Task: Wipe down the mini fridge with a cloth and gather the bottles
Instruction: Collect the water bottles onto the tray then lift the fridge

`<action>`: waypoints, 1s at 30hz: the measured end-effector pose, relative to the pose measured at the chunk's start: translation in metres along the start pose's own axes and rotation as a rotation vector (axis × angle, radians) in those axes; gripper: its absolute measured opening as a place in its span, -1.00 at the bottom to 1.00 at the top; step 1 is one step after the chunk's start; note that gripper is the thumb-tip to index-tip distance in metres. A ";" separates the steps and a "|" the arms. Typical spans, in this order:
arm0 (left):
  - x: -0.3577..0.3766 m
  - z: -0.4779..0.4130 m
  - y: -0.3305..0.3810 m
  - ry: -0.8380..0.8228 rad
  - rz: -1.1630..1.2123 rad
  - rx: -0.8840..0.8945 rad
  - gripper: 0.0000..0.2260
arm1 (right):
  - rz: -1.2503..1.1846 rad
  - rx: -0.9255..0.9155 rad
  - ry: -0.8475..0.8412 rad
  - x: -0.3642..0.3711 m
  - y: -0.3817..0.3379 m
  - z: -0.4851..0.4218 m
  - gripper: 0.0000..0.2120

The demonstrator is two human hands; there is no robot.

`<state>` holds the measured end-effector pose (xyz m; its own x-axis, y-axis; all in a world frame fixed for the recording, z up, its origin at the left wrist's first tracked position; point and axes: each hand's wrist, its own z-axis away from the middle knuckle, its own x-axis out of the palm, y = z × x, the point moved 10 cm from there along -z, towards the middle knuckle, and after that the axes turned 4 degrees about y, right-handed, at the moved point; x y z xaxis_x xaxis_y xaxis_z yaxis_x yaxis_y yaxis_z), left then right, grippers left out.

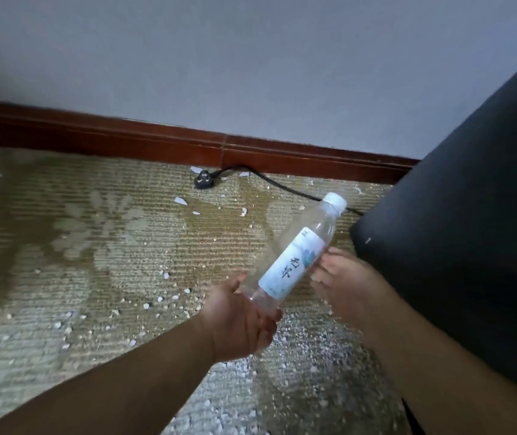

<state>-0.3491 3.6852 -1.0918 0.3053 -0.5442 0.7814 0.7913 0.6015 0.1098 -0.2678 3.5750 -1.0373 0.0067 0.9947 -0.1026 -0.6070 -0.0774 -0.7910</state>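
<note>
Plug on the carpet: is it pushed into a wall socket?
No, the plug lies loose on the carpet near the baseboard.
</note>
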 end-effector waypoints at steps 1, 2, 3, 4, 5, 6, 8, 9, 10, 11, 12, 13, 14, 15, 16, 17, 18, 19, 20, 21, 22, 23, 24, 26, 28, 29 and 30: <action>0.004 0.004 -0.003 0.026 -0.012 0.003 -0.45 | -0.191 0.035 -0.075 0.005 -0.010 0.010 -0.61; 0.011 0.009 -0.003 0.046 -0.012 0.010 -0.44 | -0.318 0.054 -0.121 0.009 -0.025 0.021 -0.54; 0.019 0.014 -0.001 0.062 -0.020 0.024 -0.45 | -0.370 0.056 -0.149 0.012 -0.039 0.031 -0.47; 0.028 0.017 0.004 0.069 -0.046 0.044 -0.46 | -0.340 0.019 -0.172 0.014 -0.057 0.037 -0.48; 0.037 0.022 0.005 0.072 -0.092 0.056 -0.47 | -0.256 -0.035 -0.159 0.011 -0.072 0.047 -0.55; 0.045 0.026 0.006 0.068 -0.149 0.067 -0.47 | -0.159 -0.100 -0.140 0.008 -0.086 0.056 -0.62; 0.052 0.032 -0.007 0.090 -0.287 0.054 -0.49 | -0.006 -0.204 -0.083 -0.002 -0.099 0.074 -0.70; 0.051 0.035 -0.017 0.126 -0.378 0.039 -0.50 | 0.080 -0.251 -0.071 -0.008 -0.098 0.084 -0.70; 0.046 0.038 -0.026 0.177 -0.501 0.029 -0.51 | 0.197 -0.293 -0.063 -0.013 -0.092 0.093 -0.65; 0.042 0.043 -0.035 0.241 -0.654 0.026 -0.54 | 0.350 -0.319 -0.054 -0.018 -0.082 0.105 -0.55; 0.039 0.049 -0.042 0.304 -0.827 0.030 -0.61 | 0.478 -0.322 -0.056 -0.023 -0.068 0.116 -0.41; 0.039 0.055 -0.051 0.356 -1.027 0.033 -0.68 | 0.581 -0.300 -0.061 -0.029 -0.050 0.126 -0.28; 0.042 0.061 -0.063 0.377 -1.237 0.025 -0.75 | 0.635 -0.264 -0.070 -0.039 -0.031 0.135 -0.24; 0.048 0.065 -0.082 0.359 -1.424 -0.008 -0.80 | 0.670 -0.224 -0.083 -0.049 -0.010 0.146 -0.28; 0.055 0.068 -0.105 0.318 -1.563 -0.053 -0.83 | 0.716 -0.201 -0.092 -0.060 0.007 0.157 -0.33; 0.062 0.069 -0.129 0.276 -1.656 -0.105 -0.84 | 0.771 -0.179 -0.100 -0.072 0.023 0.168 -0.36; 0.067 0.070 -0.152 0.240 -1.722 -0.150 -0.85 | 0.809 -0.168 -0.105 -0.084 0.036 0.179 -0.36; 0.074 0.069 -0.173 0.212 -1.778 -0.171 -0.86 | 0.822 -0.163 -0.107 -0.097 0.046 0.190 -0.36; 0.082 0.067 -0.191 0.191 -1.827 -0.177 -0.87 | 0.812 -0.163 -0.104 -0.110 0.054 0.201 -0.38; 0.089 0.065 -0.207 0.179 -1.864 -0.177 -0.86 | 0.800 -0.165 -0.101 -0.122 0.060 0.212 -0.40; 0.096 0.062 -0.223 0.169 -1.886 -0.177 -0.83 | 0.796 -0.157 -0.101 -0.136 0.067 0.222 -0.42; 0.104 0.060 -0.240 0.150 -1.897 -0.187 -0.80 | 0.767 -0.117 -0.116 -0.149 0.078 0.232 -0.44; 0.113 0.058 -0.259 0.113 -1.912 -0.208 -0.77 | 0.721 -0.046 -0.149 -0.162 0.093 0.242 -0.49; 0.130 0.052 -0.307 -0.016 -1.984 -0.289 -0.74 | 0.665 0.132 -0.254 -0.192 0.131 0.264 -0.68; 0.144 0.042 -0.355 -0.125 -2.064 -0.371 -0.72 | 0.635 0.276 -0.351 -0.230 0.164 0.283 -0.92; 0.152 0.033 -0.374 -0.147 -2.091 -0.382 -0.74 | 0.609 0.322 -0.388 -0.252 0.174 0.289 -0.94; 0.162 0.022 -0.391 -0.149 -2.100 -0.366 -0.78 | 0.576 0.352 -0.418 -0.273 0.180 0.293 -0.94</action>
<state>-0.6200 3.3746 -0.9947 -0.9600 -0.0352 -0.2777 -0.1385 -0.8025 0.5804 -0.6116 3.3094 -0.9746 -0.6416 0.7527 -0.1476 -0.6399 -0.6314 -0.4380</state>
